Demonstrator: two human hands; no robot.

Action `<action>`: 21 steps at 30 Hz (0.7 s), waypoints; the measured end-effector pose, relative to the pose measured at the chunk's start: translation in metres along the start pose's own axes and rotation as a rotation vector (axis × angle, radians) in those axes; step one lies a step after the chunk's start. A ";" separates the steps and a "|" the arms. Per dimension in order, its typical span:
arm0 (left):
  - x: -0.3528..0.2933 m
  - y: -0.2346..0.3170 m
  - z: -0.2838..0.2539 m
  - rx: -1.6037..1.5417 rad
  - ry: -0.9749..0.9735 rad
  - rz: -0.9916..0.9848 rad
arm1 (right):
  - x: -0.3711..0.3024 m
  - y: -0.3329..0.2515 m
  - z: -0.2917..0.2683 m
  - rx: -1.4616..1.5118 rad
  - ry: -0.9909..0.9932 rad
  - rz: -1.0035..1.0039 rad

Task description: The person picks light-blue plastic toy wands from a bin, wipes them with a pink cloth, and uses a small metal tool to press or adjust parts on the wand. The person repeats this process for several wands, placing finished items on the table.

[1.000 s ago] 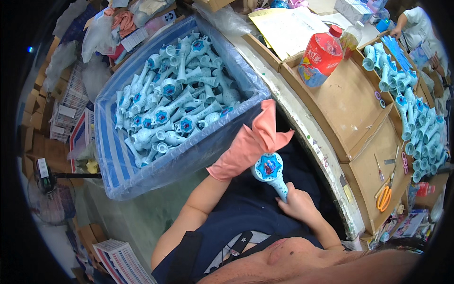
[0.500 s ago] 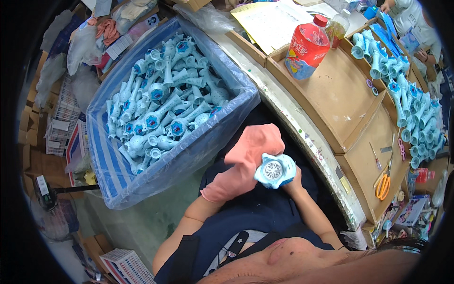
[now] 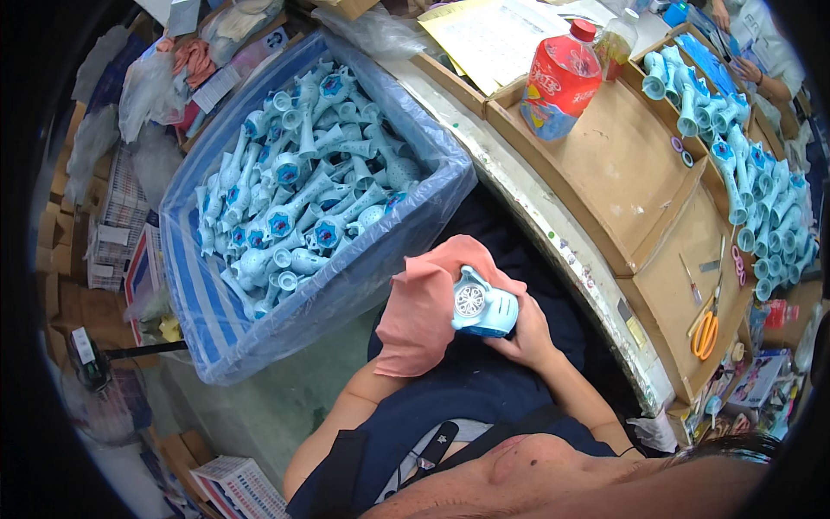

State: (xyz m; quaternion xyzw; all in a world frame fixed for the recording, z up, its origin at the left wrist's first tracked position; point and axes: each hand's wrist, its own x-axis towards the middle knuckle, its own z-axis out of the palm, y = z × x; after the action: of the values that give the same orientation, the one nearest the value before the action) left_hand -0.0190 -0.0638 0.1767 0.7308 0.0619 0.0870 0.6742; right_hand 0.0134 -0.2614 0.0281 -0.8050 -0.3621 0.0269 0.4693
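Above my lap, my right hand point(image 3: 529, 336) has its fingers closed around one side of a light-blue plastic toy part point(image 3: 489, 309). A round white grille with a flower-like pattern shows on one end of the part, and slots run along its side. A salmon-pink cloth point(image 3: 419, 316) drapes over my left hand and hides its fingers. Its folds lie against the far and left sides of the part.
A blue plastic-lined bin point(image 3: 324, 281) at left holds many light-blue trumpet-shaped toy parts point(image 3: 290, 186). Cardboard trays point(image 3: 596, 173) cover the bench at right, with a red-labelled bottle point(image 3: 560, 82), orange-handled scissors point(image 3: 705, 336) and more blue parts point(image 3: 765, 203). A co-worker point(image 3: 765, 52) is at the far right.
The toy part has turned in my hands: its grille now faces left and its slotted side shows. The pink cloth has shifted left and spread around it.
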 end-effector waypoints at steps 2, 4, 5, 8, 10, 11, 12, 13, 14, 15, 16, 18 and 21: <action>0.004 -0.009 0.001 -0.372 -0.099 -0.176 | 0.002 -0.013 -0.015 0.214 0.066 0.012; 0.008 -0.014 0.003 -0.451 -0.098 -0.213 | 0.009 -0.023 -0.022 0.226 0.198 0.006; 0.009 -0.014 0.004 -0.483 -0.108 -0.235 | 0.013 -0.025 -0.026 0.201 0.184 0.020; 0.008 -0.010 0.008 -0.572 -0.058 -0.251 | 0.025 -0.030 -0.032 0.230 0.167 -0.110; 0.007 -0.006 0.010 -0.568 -0.009 -0.254 | 0.031 -0.036 -0.033 0.325 0.163 -0.165; 0.006 -0.004 0.011 -0.561 0.002 -0.250 | 0.033 -0.038 -0.035 0.355 0.147 -0.151; 0.006 -0.003 0.012 -0.554 0.013 -0.247 | 0.035 -0.041 -0.036 0.393 0.136 -0.147; 0.005 -0.003 0.013 -0.548 0.024 -0.245 | 0.036 -0.045 -0.037 0.424 0.129 -0.143; 0.005 -0.003 0.013 -0.543 0.033 -0.243 | 0.036 -0.048 -0.039 0.472 0.110 -0.101; 0.005 -0.005 0.013 -0.537 0.041 -0.244 | 0.036 -0.051 -0.041 0.513 0.096 -0.058; 0.005 -0.007 0.013 -0.544 0.045 -0.250 | 0.035 -0.054 -0.043 0.554 0.084 -0.014; 0.007 -0.013 0.011 -0.491 0.001 -0.193 | 0.033 -0.055 -0.045 0.593 0.073 0.074; 0.010 -0.022 0.007 -0.429 -0.003 -0.103 | 0.032 -0.048 -0.048 0.644 0.192 0.241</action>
State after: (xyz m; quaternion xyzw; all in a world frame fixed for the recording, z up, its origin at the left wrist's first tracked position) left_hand -0.0076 -0.0668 0.1551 0.5665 0.0784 0.0625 0.8180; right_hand 0.0282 -0.2632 0.1010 -0.6516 -0.1915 0.1190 0.7243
